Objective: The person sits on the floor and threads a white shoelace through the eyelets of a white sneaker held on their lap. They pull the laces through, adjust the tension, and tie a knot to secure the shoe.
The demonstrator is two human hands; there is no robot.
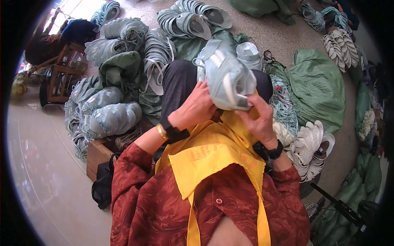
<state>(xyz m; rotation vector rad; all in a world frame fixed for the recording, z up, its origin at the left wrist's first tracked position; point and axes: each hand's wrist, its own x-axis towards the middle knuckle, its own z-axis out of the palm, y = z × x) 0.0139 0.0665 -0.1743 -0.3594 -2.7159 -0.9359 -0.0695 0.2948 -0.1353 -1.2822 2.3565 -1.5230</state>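
A pale blue-grey shoe upper (pixel 223 69) with white stripes hangs above my lap, its opening on the right side. My left hand (pixel 196 103) grips its lower left side, with some fingertips hidden behind it. At the heel end, my right hand (pixel 259 119) pinches the edge of the opening between thumb and fingers. Just beneath both hands lies my yellow apron (pixel 209 160). Another pale upper (pixel 249 55) sits beyond the held one, past my right knee.
Stacks of pale blue uppers (pixel 113 117) lie at my left, above a wooden box (pixel 98 158). More stacks (pixel 193 20) lie ahead. On the right are a green sack (pixel 316 88), bundled laces (pixel 283 102) and white uppers (pixel 308 143). A wooden stool (pixel 61 78) stands far left.
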